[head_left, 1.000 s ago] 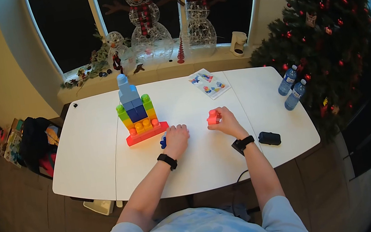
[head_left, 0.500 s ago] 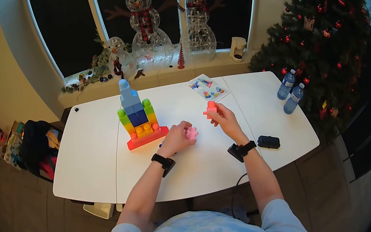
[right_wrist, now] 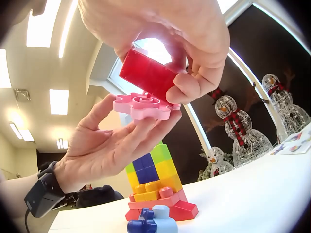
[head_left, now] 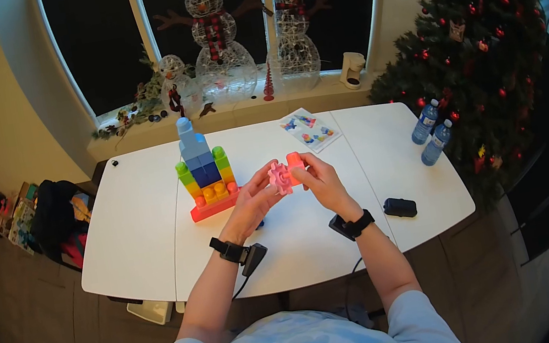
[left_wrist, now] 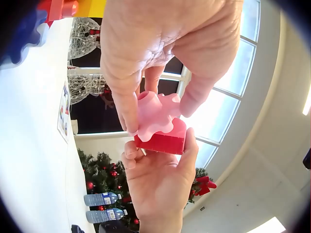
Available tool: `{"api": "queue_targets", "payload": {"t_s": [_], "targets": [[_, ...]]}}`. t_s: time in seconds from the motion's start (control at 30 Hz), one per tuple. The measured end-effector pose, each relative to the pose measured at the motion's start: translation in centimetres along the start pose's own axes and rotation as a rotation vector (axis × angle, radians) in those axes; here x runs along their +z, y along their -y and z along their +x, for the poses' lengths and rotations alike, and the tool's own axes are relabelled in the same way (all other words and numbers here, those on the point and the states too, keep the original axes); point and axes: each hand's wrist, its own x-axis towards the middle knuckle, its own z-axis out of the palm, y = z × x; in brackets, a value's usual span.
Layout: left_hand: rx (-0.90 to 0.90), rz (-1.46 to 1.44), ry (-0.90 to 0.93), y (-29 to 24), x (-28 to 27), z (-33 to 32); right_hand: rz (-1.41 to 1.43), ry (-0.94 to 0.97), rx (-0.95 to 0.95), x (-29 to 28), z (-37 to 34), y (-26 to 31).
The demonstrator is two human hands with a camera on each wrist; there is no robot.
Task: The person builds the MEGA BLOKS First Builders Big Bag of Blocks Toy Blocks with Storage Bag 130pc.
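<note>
My left hand (head_left: 251, 207) pinches a pink toy gear (head_left: 279, 179) by its toothed edge. In my right hand (head_left: 325, 185) is a red building block (head_left: 295, 160), gripped between thumb and fingers. Gear and block meet in front of me above the table. In the right wrist view the block's red side (right_wrist: 148, 73) is tilted against the gear's ringed face (right_wrist: 146, 101). A built tower of blocks (head_left: 203, 175) stands just left of my left hand, on a red base. A dark blue gear piece (right_wrist: 142, 224) with a light blue block (right_wrist: 165, 222) lies near the tower.
The white table (head_left: 128, 223) also bears a picture sheet (head_left: 311, 130) at the back, a black case (head_left: 400, 207) on the right and two water bottles (head_left: 436, 142) at the right edge. Behind are wire snowmen (head_left: 222, 58) and a Christmas tree (head_left: 464, 55).
My left hand has lifted the pink gear from near the blue piece and turned palm toward the right hand. The right hand has moved left with the red block, bringing both together.
</note>
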Motion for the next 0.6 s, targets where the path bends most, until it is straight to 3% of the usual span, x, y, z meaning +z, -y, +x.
{"api": "queue_targets", "payload": {"t_s": [0.17, 0.33, 0.47, 0.6], "targets": [[0.022, 0.035, -0.008, -0.1, 0.2, -0.4, -0.018, 0.001, -0.032, 0.3, -0.2, -0.4], [0.099, 0.311, -0.092, 0.2, 0.4, -0.6, -0.115, -0.009, -0.115, 1.0, -0.3, -1.2], [0.151, 0.313, -0.151, 0.1, 0.7, -0.7, -0.101, -0.041, -0.124, 1.8, -0.8, -0.7], [0.138, 0.394, -0.21, -0.1, 0.5, -1.1, -0.225, -0.073, -0.242, 3.3, -1.4, -0.9]]}}
